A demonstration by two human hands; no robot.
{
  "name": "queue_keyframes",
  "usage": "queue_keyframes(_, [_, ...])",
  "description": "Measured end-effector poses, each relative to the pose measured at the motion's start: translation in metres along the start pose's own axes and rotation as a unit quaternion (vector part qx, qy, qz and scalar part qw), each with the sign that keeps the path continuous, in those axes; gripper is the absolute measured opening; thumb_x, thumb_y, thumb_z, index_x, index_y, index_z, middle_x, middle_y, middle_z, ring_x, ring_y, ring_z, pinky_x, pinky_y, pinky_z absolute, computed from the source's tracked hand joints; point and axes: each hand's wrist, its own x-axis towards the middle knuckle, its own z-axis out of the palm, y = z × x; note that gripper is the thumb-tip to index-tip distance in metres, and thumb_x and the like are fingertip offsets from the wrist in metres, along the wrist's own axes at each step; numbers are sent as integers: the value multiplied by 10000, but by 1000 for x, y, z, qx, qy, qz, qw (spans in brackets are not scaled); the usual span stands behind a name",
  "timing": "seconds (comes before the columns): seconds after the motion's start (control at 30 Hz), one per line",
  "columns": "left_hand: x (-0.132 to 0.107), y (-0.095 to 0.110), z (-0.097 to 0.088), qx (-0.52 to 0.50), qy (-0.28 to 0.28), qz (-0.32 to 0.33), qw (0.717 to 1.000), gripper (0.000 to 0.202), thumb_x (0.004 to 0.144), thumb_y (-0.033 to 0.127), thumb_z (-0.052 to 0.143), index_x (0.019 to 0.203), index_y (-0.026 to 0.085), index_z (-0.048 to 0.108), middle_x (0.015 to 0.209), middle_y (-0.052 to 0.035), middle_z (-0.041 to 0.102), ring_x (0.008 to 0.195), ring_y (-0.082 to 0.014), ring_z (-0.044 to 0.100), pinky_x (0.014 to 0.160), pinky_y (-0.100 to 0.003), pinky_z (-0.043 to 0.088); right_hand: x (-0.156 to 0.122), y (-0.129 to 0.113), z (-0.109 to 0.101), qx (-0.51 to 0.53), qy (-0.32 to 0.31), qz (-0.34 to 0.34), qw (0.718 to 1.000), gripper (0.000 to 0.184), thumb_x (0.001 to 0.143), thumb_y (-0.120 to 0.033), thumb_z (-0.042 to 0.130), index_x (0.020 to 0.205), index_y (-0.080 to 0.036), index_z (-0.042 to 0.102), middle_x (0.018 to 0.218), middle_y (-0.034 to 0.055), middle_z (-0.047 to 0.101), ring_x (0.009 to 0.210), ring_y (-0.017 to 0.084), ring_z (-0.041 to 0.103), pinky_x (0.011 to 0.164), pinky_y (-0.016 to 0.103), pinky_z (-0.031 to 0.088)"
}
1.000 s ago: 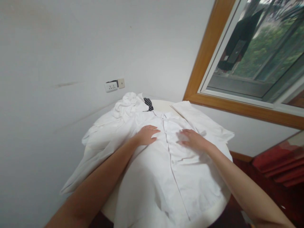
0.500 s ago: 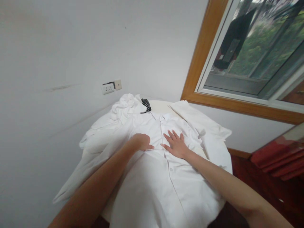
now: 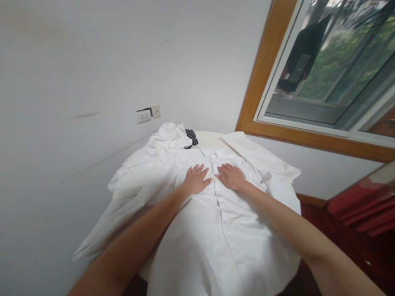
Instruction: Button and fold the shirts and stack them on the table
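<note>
A white button-up shirt [image 3: 197,230] lies spread face up over a round table, its front placket running down the middle and its lower part hanging toward me. My left hand [image 3: 196,179] rests flat on the upper chest, left of the placket, fingers spread. On the other side of the placket my right hand [image 3: 230,176] lies flat on the cloth, fingers stretched out and slightly apart. Neither hand grips the fabric. One sleeve [image 3: 105,234] trails off to the left, and the other side drapes over the table's right edge.
The pale tabletop [image 3: 210,139] shows at the back. Crumpled white clothes [image 3: 165,137] and a black-and-white striped cloth [image 3: 191,137] lie at the back left. A folded white cloth [image 3: 262,156] sits at the back right. Behind are a wall socket [image 3: 143,116] and a wood-framed window [image 3: 247,111].
My left hand has gone from curled to flat with fingers spread, moving slightly up the shirt. The right hand has shifted a little upward, its fingers closer together.
</note>
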Motion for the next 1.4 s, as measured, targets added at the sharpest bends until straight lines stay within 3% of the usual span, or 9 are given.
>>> queue_keyframes(0.17, [8,-18,-2,-8,7,-43,999,665,894,633,272,1424,255,403,1515,-87,325,1403,-324,252,1117,-570,184,17,17,13,5,8,17,1000,683,926,-646,154,1486,-271,263,1573,23,180,1445,214,121,1154,442,107])
queue_keyframes(0.37, [8,-27,1,16,25,-72,997,666,896,608,289,1422,220,414,1505,-126,339,1393,-356,260,1109,-564,189,-2,10,19,-8,12,39,999,756,901,-683,83,1504,-246,214,1581,58,121,1452,242,69,1147,494,69])
queue_keyframes(0.5, [5,-22,3,14,23,-14,1000,634,897,607,309,1417,260,417,1498,-103,358,1383,-352,280,1104,-553,204,-8,6,18,-2,3,14,1000,766,881,-715,95,1501,-281,211,1583,52,119,1452,253,62,1143,515,58])
queue_keyframes(0.6, [5,-18,-1,25,39,-23,999,577,913,562,330,1385,258,461,1471,-107,403,1356,-348,326,1085,-536,249,-1,10,15,2,-11,78,997,751,899,-685,95,1507,-255,195,1583,75,106,1450,271,63,1133,540,74])
queue_keyframes(0.73, [4,-4,-14,62,98,-22,993,412,928,359,407,1283,206,551,1348,-130,527,1263,-305,437,1046,-472,321,7,11,18,-3,-18,84,996,755,904,-675,90,1513,-236,169,1585,93,77,1450,286,29,1125,557,59])
queue_keyframes(0.87, [-6,21,-21,22,66,59,996,335,940,273,379,1170,180,604,1155,-108,644,1099,-223,557,960,-362,419,7,8,22,-2,-2,70,998,746,899,-684,85,1508,-264,178,1586,75,98,1451,264,46,1133,529,56])
queue_keyframes(1.0, [-18,34,-14,2,36,89,995,512,930,469,379,1304,145,513,1392,-154,486,1303,-269,419,1077,-421,323,3,6,22,-6,-2,95,995,710,921,-639,74,1512,-256,159,1587,81,85,1451,261,41,1130,528,53])
queue_keyframes(1.17, [-18,28,-13,-22,-40,121,992,727,885,651,313,1423,166,373,1532,-150,263,1424,-282,211,1143,-483,168,5,14,18,-7,-21,79,997,708,918,-643,96,1512,-262,156,1588,73,73,1451,267,41,1125,537,70])
queue_keyframes(1.4, [-24,34,-18,-16,-24,103,994,701,893,642,300,1410,176,389,1508,-142,328,1411,-282,242,1133,-470,177,24,23,18,-18,14,107,994,676,936,-606,89,1505,-257,196,1582,80,127,1449,260,77,1132,502,78])
